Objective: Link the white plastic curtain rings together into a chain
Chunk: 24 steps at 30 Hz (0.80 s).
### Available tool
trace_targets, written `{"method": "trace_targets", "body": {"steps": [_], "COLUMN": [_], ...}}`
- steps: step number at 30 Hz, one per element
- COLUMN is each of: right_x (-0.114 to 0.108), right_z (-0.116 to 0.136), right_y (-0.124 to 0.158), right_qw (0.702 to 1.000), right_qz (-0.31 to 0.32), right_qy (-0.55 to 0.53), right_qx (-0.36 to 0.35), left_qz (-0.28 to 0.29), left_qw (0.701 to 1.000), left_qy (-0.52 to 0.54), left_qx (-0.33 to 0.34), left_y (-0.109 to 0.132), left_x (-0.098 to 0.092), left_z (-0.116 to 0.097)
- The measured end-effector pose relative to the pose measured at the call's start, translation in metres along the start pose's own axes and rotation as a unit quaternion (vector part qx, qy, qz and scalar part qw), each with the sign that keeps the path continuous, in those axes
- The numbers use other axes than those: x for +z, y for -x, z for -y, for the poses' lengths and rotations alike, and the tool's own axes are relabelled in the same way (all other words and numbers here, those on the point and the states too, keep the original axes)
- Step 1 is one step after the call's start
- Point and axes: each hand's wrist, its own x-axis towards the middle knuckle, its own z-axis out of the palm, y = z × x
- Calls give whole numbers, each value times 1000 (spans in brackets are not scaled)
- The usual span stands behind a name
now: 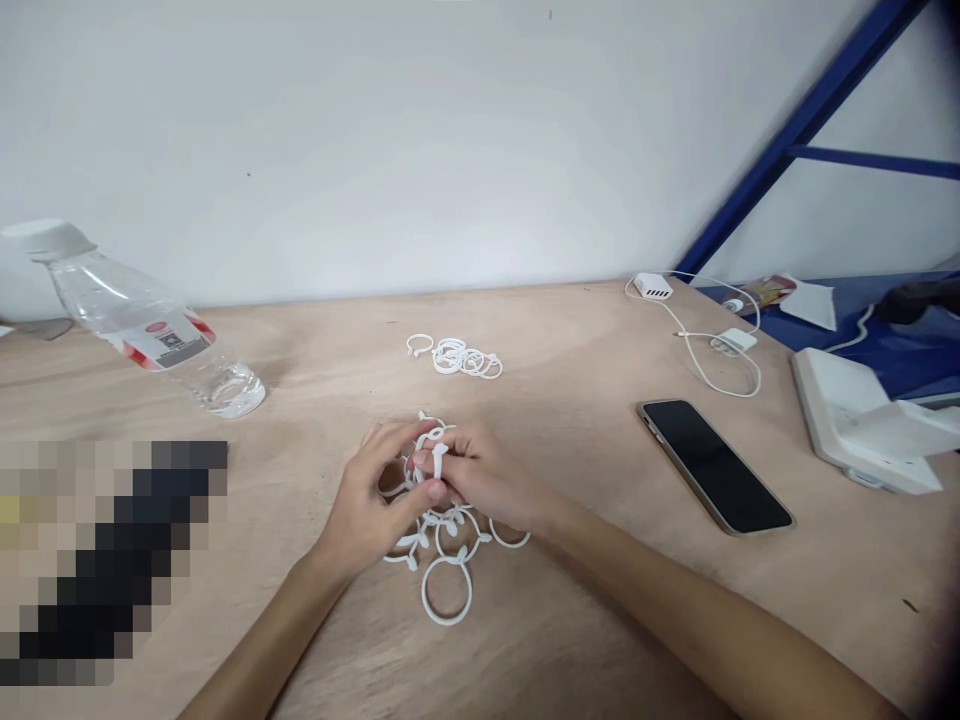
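Note:
My left hand (373, 497) and my right hand (487, 475) meet over the middle of the wooden table (337, 650). Between their fingertips is a white plastic ring (439, 460), seen nearly edge-on, and the fingers of both hands are closed on it. Beneath and around the hands lies a cluster of similar white rings with small tabs; one of them, the nearest ring (425, 592), lies flat at the front. The hands hide part of the cluster. Farther back sits a small pile of white rings (450, 357).
A clear bottle (169, 335) stands at the left, above a pixelated dark area. On the right are a phone (716, 467), a white power strip (847, 420), and a white charger (652, 287) with a looped cable. A blue metal frame (802, 125) rises behind them.

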Motion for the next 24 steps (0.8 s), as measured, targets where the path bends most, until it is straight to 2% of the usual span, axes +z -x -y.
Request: {"method": "trace_targets", "body": {"steps": [2, 4, 7, 10, 15, 20, 24], "right_x": [0, -2, -6, -10, -11, -14, -14], "right_z": [-2, -3, 0, 4, 8, 11, 13], "right_y": [0, 0, -1, 1, 3, 3, 4], "right_qw": [999, 999, 996, 994, 993, 994, 995], "right_qz": [-2, -32, -85, -85, -79, -71, -60], "right_qy": [11, 20, 34, 70, 87, 82, 78], "right_qx": [-33, -32, -1, -18, -27, -15, -29], "left_qz": [-22, -65, -129, -153, -135, -89, -43], "left_qw": [998, 993, 980, 972, 972, 989, 991], "left_qy": [-46, -87, -148, -180, -185, -121, -119], "left_qx": [34, 50, 20, 15, 56, 9, -31], "left_y": [0, 0, 2, 4, 4, 2, 2], "left_x": [1, 3, 5, 7, 6, 1, 0], "left_z": [-4, -7, -9, -8, -8, -10, -8]}}
